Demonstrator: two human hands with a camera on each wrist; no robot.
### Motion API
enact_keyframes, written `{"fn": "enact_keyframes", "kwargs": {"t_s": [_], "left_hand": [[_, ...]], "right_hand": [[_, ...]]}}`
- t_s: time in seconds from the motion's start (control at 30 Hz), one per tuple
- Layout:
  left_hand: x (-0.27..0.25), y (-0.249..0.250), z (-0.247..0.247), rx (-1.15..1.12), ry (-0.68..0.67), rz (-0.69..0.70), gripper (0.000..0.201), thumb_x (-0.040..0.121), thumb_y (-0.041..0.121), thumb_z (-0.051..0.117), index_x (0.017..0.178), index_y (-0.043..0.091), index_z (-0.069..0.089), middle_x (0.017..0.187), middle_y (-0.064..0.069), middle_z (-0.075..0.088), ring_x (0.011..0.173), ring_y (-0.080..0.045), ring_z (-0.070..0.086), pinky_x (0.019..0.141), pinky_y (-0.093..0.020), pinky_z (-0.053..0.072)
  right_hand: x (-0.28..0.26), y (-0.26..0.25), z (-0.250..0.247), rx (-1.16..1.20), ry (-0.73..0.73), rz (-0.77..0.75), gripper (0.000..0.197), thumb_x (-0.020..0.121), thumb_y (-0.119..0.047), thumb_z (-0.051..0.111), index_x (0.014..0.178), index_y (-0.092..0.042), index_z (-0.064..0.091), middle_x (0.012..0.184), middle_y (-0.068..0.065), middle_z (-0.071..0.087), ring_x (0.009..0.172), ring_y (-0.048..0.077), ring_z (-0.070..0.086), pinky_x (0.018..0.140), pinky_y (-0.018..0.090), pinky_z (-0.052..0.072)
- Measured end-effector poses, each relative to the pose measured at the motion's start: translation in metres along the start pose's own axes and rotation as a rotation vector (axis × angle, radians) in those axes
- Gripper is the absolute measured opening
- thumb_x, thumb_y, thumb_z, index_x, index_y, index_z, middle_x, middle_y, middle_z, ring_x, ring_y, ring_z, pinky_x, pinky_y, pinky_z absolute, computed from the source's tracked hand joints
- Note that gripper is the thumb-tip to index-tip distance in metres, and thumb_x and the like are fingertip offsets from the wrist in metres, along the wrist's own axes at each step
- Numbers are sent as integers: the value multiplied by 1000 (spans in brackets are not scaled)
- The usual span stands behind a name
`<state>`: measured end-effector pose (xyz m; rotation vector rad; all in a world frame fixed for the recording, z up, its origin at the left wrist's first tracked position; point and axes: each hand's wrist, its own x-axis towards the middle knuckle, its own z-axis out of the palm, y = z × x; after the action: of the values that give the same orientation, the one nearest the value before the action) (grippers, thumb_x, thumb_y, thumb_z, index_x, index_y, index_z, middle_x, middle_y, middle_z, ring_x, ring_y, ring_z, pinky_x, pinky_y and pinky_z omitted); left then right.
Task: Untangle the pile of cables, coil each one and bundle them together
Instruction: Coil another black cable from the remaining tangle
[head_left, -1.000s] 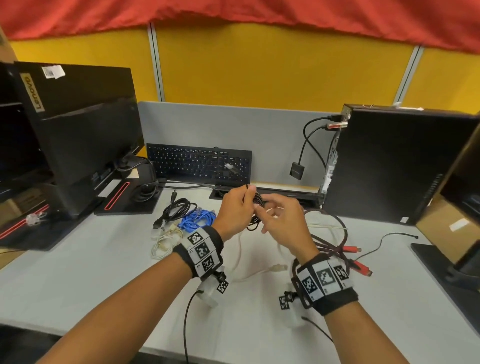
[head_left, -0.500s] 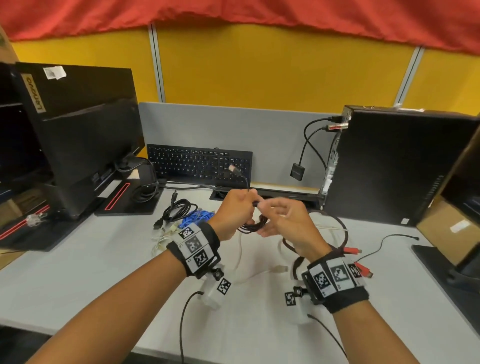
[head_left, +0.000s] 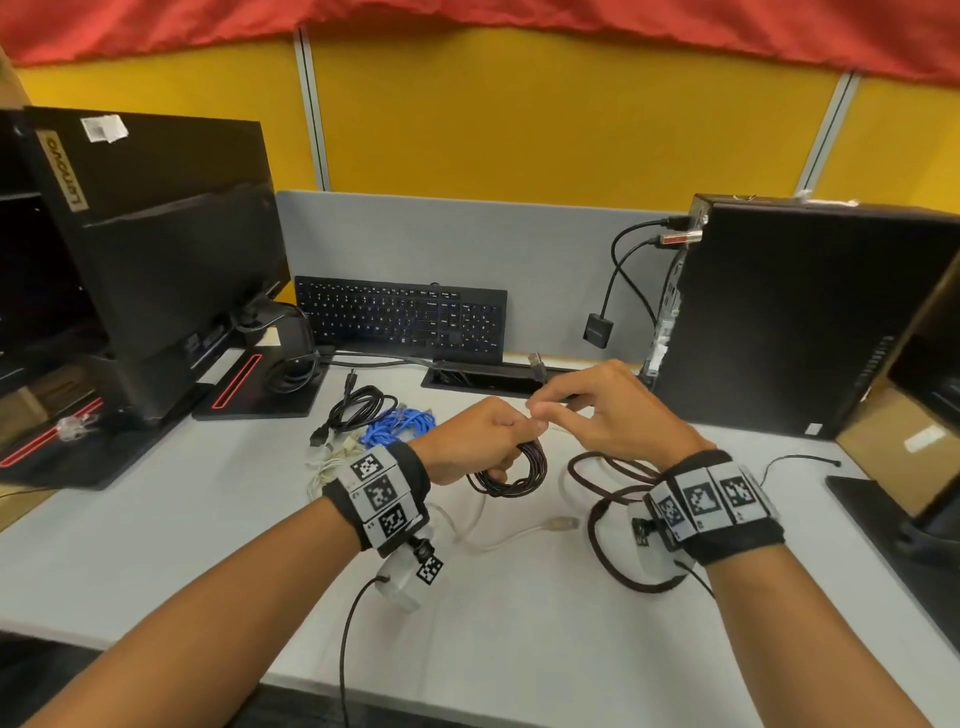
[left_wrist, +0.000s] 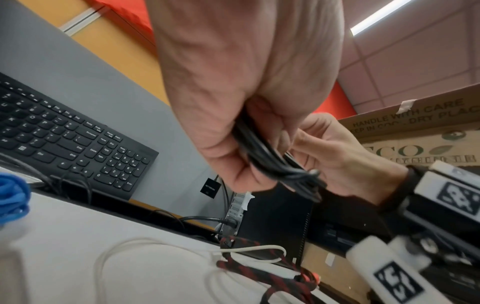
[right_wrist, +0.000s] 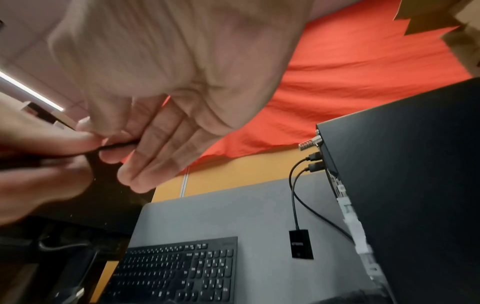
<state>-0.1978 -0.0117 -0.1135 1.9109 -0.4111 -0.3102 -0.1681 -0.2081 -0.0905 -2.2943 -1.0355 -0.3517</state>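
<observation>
The surface (head_left: 156, 545) carries the whole job, and the cables on it differ in how they will likely handle. Largest is the braided cable (head_left: 602, 540), dark with red flecks, lying in loose open loops under the right wrist. It looks thick and fairly stiff, so it will probably spring open unless held where its loops cross. A white cable (head_left: 498, 540) trails between the two wrists and crosses the braided one. It looks thin and limp, light enough to lift anywhere along its run.

At the back left sit a black cable (head_left: 358, 405), a blue cable (head_left: 400, 423) and a pale cable (head_left: 327, 462), close together and already gathered into small bunches.

The coil (head_left: 511, 470), thin and black, hangs above the surface at the centre. The left hand (head_left: 478, 441) is curled around its top, all turns clamped together in the fist, which is the sensible hold, since a thin smooth cord is apt to slip and spill its turns. The right hand (head_left: 597, 415) touches the left, thumb and forefinger pinching the coil's free end, the other fingers (right_wrist: 161, 148) straight. The plug (head_left: 536, 364) sticks up behind them. That tail seems flexible enough to wrap around the coil, best held just behind the plug.
</observation>
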Motion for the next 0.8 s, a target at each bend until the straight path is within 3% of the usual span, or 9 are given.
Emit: {"fn": "enact_keyframes", "kwargs": {"t_s": [0.1, 0.2, 0.27, 0.4, 0.47, 0.53, 0.7, 0.8], "left_hand": [[-3, -6, 6, -98, -34, -10, 40, 106, 27, 48, 68, 20, 40, 56, 8, 24, 49, -9, 23, 45, -18, 26], [-5, -7, 7, -170, -64, 15, 28, 107, 20, 44, 91, 3, 60, 51, 15, 32, 47, -4, 26, 44, -15, 24], [-4, -6, 6, -211, -38, 57, 34, 108, 19, 40, 93, 1, 63, 51, 17, 37, 46, -1, 28, 43, -12, 25], [0, 6, 1, -129, 69, 177, 38, 110, 25, 36, 87, 7, 61, 57, 13, 40, 51, -3, 32, 49, -14, 30], [3, 9, -3, 38, 138, 259, 37, 110, 26, 35, 79, 11, 51, 63, 1, 38, 57, -9, 33, 55, -21, 32], [5, 10, -4, 211, 212, 313, 37, 109, 24, 36, 74, 16, 45, 65, -2, 40, 59, -10, 37, 59, -28, 37], [16, -2, 0, 412, 402, 368, 29, 108, 17, 40, 83, 6, 50, 67, 0, 48, 60, -12, 41, 61, -32, 32], [24, -6, 2, 331, 453, 401, 16, 107, 17, 43, 94, 9, 46, 61, 14, 48, 53, -1, 48, 53, -15, 32]], "right_hand": [[3, -3, -13, 5, -59, -23, 19, 89, -35, 75, 99, -20, 82, 94, -12, 78, 88, 2, 71, 82, 20, 59], [4, -4, -19, -64, -75, -55, 17, 87, -30, 78, 98, -17, 82, 94, -9, 78, 85, 2, 72, 82, 21, 59], [4, -3, -18, -102, 18, -78, 14, 89, -24, 77, 98, -14, 81, 90, -4, 78, 80, 6, 73, 80, 25, 61], [8, 1, -13, -135, 316, -59, 15, 94, -21, 73, 97, -7, 80, 79, 5, 76, 68, 22, 71, 69, 40, 59], [9, 2, -10, -150, 427, -64, 15, 93, -20, 75, 96, -6, 80, 78, 6, 76, 65, 20, 69, 67, 39, 59], [12, 1, -5, -177, 480, -46, 16, 92, -21, 76, 94, -6, 80, 79, 5, 75, 66, 15, 64, 67, 35, 57], [25, 2, 8, -174, 321, 224, 26, 98, -29, 67, 85, -9, 78, 78, 8, 65, 76, 17, 52, 72, 31, 42], [25, 0, 14, 35, 217, 289, 34, 103, -24, 58, 79, -6, 73, 70, 13, 67, 67, 27, 57, 71, 41, 49]]}}
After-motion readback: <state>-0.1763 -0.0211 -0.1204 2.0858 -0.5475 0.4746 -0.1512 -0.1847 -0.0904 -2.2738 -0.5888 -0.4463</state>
